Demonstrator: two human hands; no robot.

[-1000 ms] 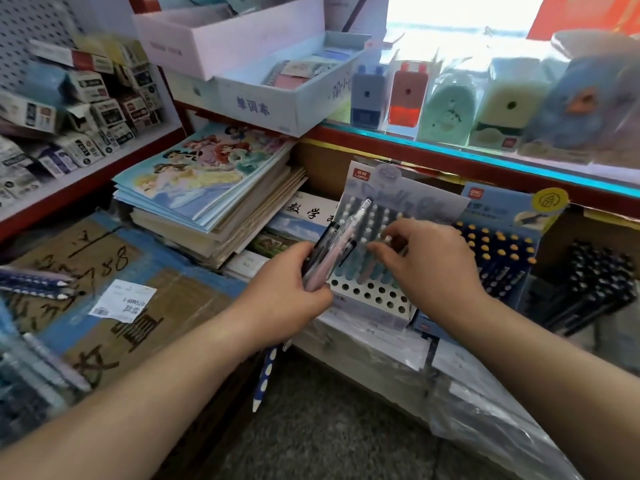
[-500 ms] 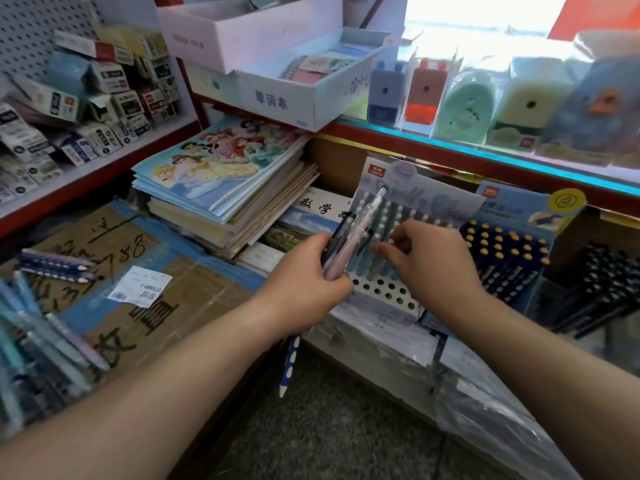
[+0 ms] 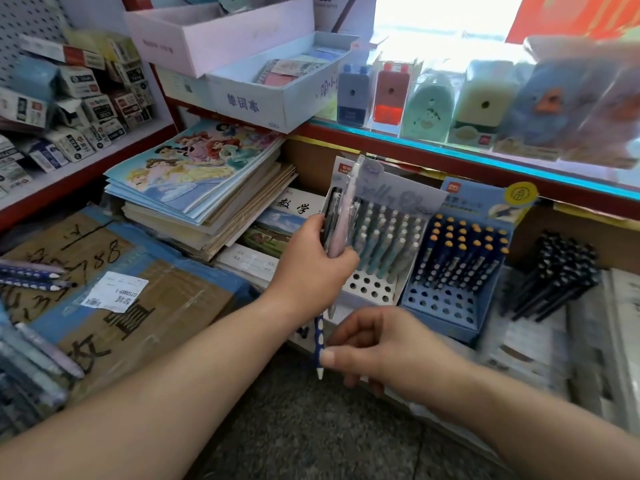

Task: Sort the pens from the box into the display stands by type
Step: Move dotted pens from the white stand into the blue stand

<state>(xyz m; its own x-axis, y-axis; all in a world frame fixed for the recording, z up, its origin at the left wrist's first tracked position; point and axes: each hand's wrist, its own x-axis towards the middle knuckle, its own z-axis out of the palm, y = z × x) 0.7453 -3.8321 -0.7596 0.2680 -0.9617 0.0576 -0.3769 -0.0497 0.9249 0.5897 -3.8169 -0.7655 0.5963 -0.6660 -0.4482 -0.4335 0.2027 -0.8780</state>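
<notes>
1. Your left hand (image 3: 308, 271) is at the centre of the frame. Its fingers (image 3: 346, 255) are wrapped round a bundle of pens (image 3: 341, 220), held upright with tops up, right in front of the stands. Held this way, each barrel shows and you can check its type against the rows behind.
2. Your right hand (image 3: 388, 344) is just below it. Thumb and forefinger pinch the lower end of a blue dotted pen (image 3: 319, 336) that hangs tip down out of the bottom of the left fist. That grip looks meant to draw this one pen down and out while the left hand keeps the rest together.
3. The white stand (image 3: 372, 291), directly behind the bundle, carries teal pens (image 3: 384, 237) in its upper rows. Its front rows of holes are bare.
4. The blue stand (image 3: 446, 306), just right of it, holds navy pens with orange tops (image 3: 460, 251) in the upper rows, with open holes along the front. Their barrels look dotted like the pen you are pinching, so I judge it belongs there.
5. Further right, a rack of black pens (image 3: 557, 268) is tightly packed.
6. At the left of the frame the cardboard box (image 3: 166, 306) lies flat and taped. Two more dotted pens (image 3: 31, 277) lie on it at the left edge, and a heap of pale pens (image 3: 38, 358) at the lower left is not yet sorted.
</notes>
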